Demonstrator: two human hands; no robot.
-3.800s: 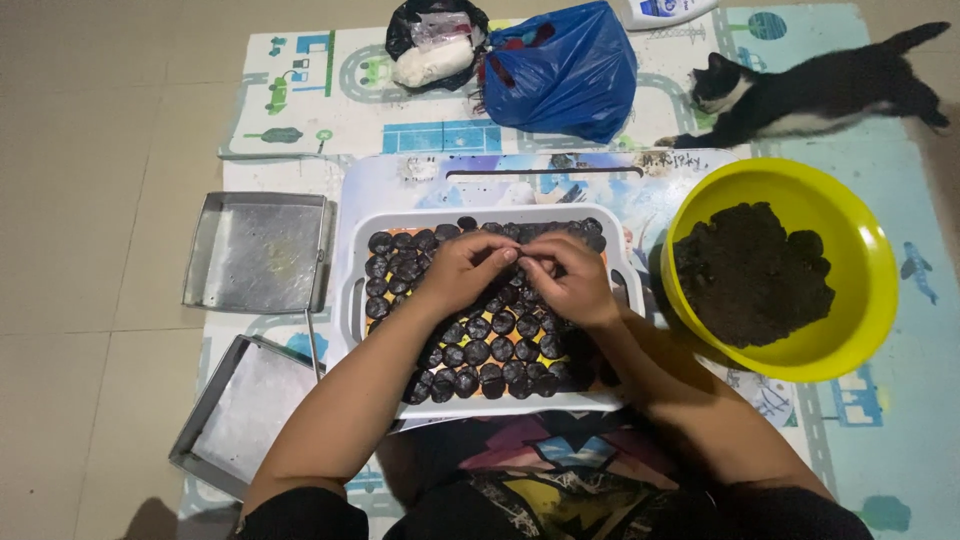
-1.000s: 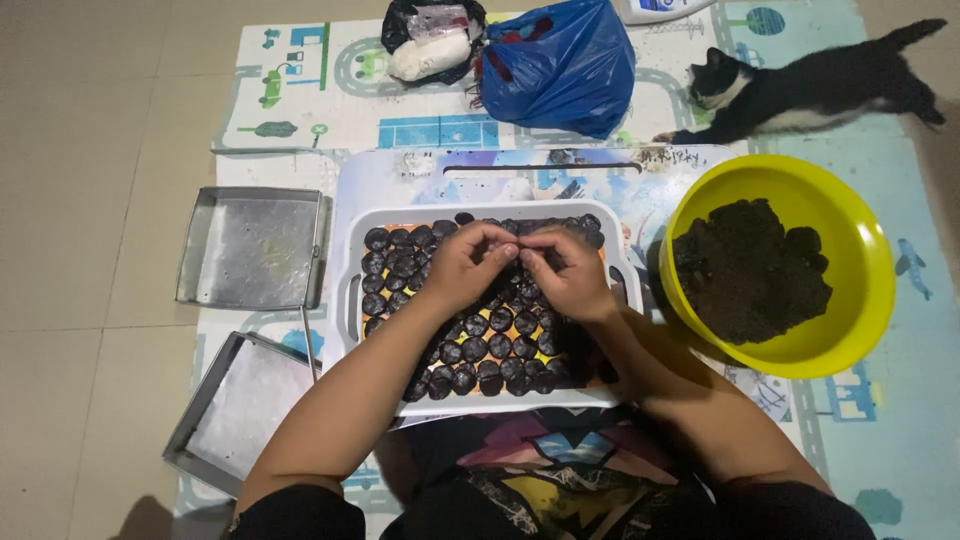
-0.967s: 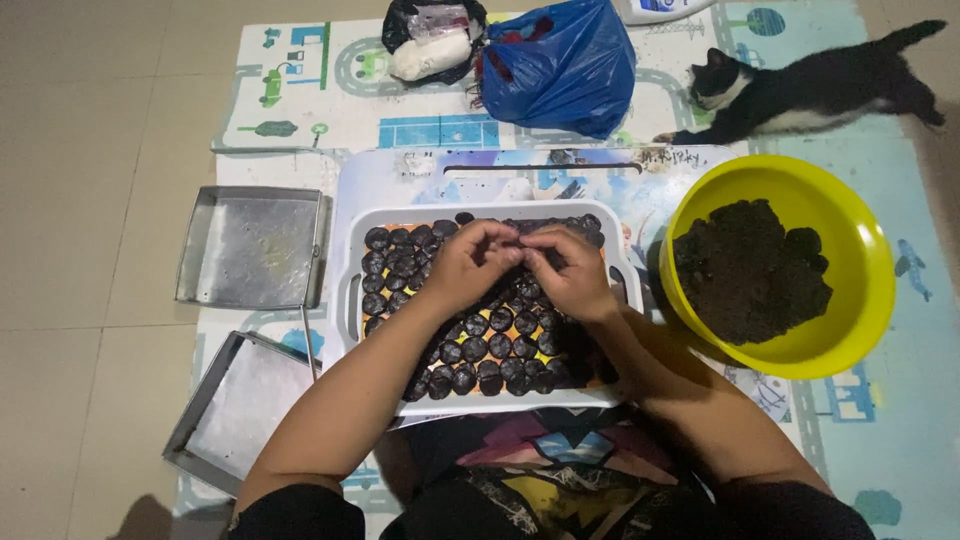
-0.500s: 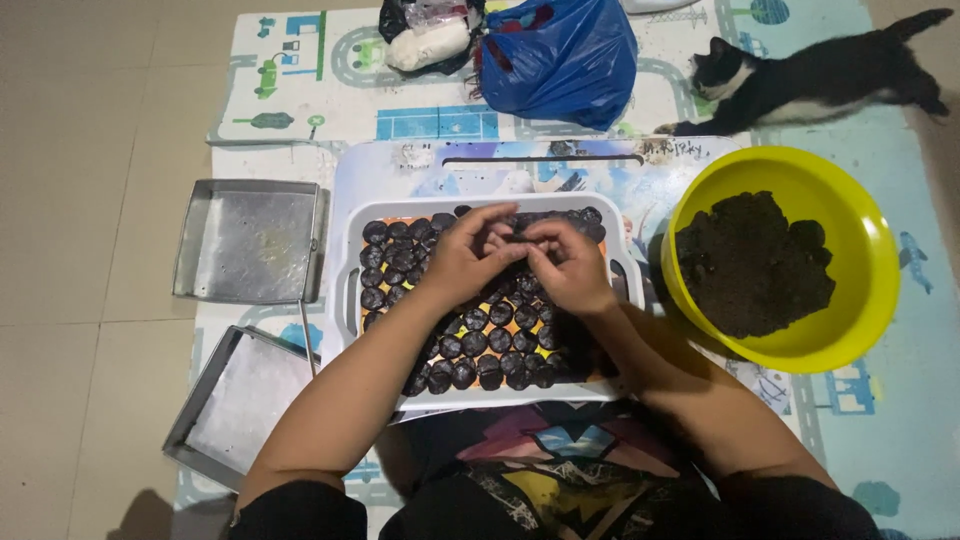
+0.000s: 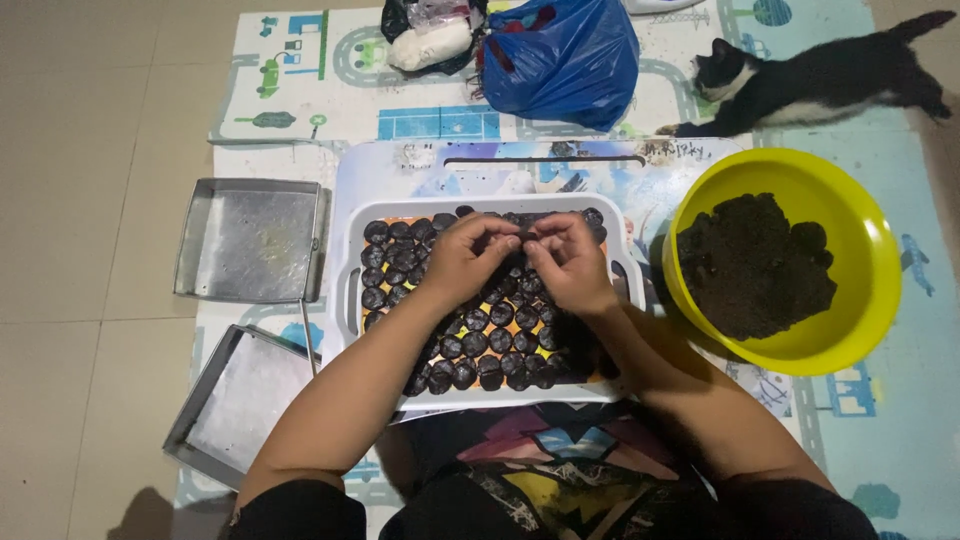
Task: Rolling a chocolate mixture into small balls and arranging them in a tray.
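A white tray [image 5: 352, 300] lies in front of me, filled with several small dark round balls [image 5: 388, 262] in rows. My left hand [image 5: 462, 262] and my right hand [image 5: 572, 262] meet over the far middle of the tray, fingertips pinched together on one small dark ball [image 5: 522, 237] between them. To the right stands a yellow bowl [image 5: 852, 228] holding a heap of dark mixture [image 5: 752, 262].
Two empty metal pans lie to the left, one [image 5: 250, 240] farther, one [image 5: 236, 402] nearer. A blue plastic bag [image 5: 562, 52] and a dark bag with a white packet [image 5: 428, 42] sit at the back. A black-and-white cat [image 5: 812, 82] lies at the back right on the play mat [image 5: 290, 70].
Both hands stay together over the tray with small finger movements. The view has tilted slightly, shifting everything a little upward in frame.
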